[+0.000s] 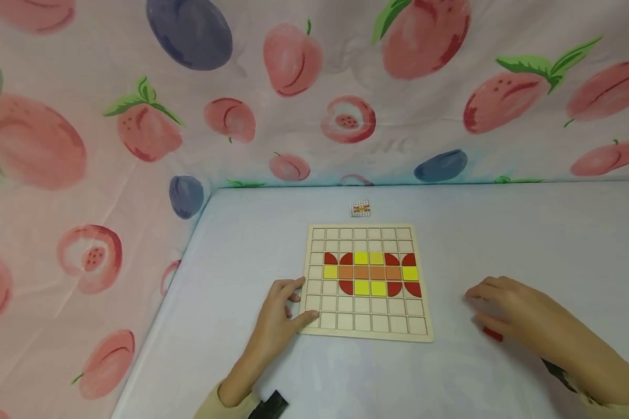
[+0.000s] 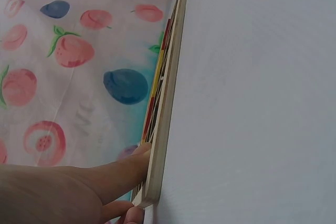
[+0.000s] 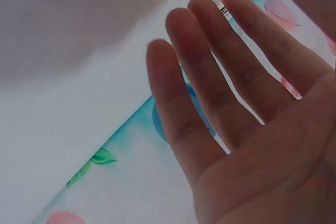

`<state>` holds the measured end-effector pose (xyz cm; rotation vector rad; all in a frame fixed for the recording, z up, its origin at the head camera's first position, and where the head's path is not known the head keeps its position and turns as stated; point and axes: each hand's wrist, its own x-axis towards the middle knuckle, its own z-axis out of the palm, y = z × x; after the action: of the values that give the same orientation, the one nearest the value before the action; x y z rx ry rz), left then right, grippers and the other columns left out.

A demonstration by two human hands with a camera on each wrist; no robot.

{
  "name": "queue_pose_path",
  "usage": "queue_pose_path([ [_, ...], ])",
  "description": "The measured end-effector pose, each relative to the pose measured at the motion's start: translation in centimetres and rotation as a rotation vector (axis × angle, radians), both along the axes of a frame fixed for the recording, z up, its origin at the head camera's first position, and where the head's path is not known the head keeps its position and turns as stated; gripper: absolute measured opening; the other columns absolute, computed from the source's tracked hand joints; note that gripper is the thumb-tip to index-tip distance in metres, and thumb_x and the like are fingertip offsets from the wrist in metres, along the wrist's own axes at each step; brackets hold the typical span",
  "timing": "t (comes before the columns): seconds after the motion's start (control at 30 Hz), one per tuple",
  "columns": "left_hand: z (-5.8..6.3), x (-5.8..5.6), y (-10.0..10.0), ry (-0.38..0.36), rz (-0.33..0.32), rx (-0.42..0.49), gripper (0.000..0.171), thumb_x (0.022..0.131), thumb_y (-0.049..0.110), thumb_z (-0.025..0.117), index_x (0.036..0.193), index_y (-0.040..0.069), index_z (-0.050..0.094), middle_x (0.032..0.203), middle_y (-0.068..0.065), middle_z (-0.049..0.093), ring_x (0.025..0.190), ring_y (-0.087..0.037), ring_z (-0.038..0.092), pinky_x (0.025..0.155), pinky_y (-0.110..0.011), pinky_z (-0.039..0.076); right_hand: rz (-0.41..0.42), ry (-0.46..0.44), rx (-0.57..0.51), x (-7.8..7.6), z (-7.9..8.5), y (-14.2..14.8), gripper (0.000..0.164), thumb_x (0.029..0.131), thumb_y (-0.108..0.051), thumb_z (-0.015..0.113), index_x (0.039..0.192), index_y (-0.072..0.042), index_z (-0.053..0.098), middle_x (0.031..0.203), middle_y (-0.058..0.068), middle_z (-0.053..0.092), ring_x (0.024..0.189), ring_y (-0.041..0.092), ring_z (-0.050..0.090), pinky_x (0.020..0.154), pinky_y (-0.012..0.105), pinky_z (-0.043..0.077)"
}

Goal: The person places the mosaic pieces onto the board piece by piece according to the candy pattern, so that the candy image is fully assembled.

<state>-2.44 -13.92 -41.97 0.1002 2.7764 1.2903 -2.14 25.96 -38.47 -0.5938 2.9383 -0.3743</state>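
A pale wooden grid board (image 1: 367, 322) lies flat on the table. Across its middle rows are red quarter-round pieces (image 1: 346, 287), yellow squares (image 1: 361, 287) and orange squares (image 1: 361, 272). My left hand (image 1: 276, 317) rests at the board's left side, thumb on the near corner and a fingertip at the edge. In the left wrist view, its thumb (image 2: 123, 174) lies against the board (image 2: 164, 114), seen edge-on. Right of the board, my right hand (image 1: 519, 311) hovers palm down with nothing seen in its straight fingers (image 3: 210, 85). A red piece (image 1: 493, 334) shows beside that hand, partly hidden.
A small card (image 1: 360, 208) printed with a coloured grid pattern lies just beyond the board. Fruit-print cloth (image 1: 293, 116) rises behind and to the left of the white table (image 1: 503, 233). Each wrist wears a dark strap (image 1: 269, 405).
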Motion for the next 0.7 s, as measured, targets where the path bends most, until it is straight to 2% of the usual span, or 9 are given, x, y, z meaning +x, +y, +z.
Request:
queue_pose_path([
  [0.2, 0.1, 0.0, 0.1, -0.002, 0.010, -0.001, 0.067, 0.078, 0.017, 0.086, 0.137, 0.004, 0.057, 0.123, -0.007, 0.054, 0.082, -0.012, 0.046, 0.066, -0.020, 0.043, 0.010, -0.024, 0.022, 0.3, -0.8, 1.0, 0.031, 0.072, -0.027, 0.088, 0.097, -0.014, 0.074, 0.095, -0.006, 0.065, 0.084, 0.015, 0.060, 0.076, 0.042, 0.055],
  [0.43, 0.3, 0.0, 0.1, -0.008, 0.004, -0.009, 0.067, 0.079, 0.018, 0.085, 0.138, 0.004, 0.056, 0.123, -0.006, 0.053, 0.080, -0.013, 0.046, 0.066, -0.021, 0.043, -0.013, -0.137, 0.075, 0.2, -0.9, 1.5, 0.033, 0.072, -0.028, 0.088, 0.097, -0.011, 0.074, 0.093, -0.005, 0.063, 0.079, 0.012, 0.054, 0.075, 0.040, 0.056],
  [0.7, 0.3, 0.1, 0.0, -0.023, 0.011, -0.011, 0.067, 0.079, 0.018, 0.085, 0.138, 0.004, 0.056, 0.123, -0.006, 0.053, 0.080, -0.013, 0.046, 0.067, -0.021, 0.042, 0.009, -0.094, 0.017, 0.5, -1.2, 1.7, 0.023, 0.073, -0.024, 0.087, 0.089, -0.018, 0.072, 0.086, -0.013, 0.058, 0.073, 0.000, 0.048, 0.068, 0.027, 0.052],
])
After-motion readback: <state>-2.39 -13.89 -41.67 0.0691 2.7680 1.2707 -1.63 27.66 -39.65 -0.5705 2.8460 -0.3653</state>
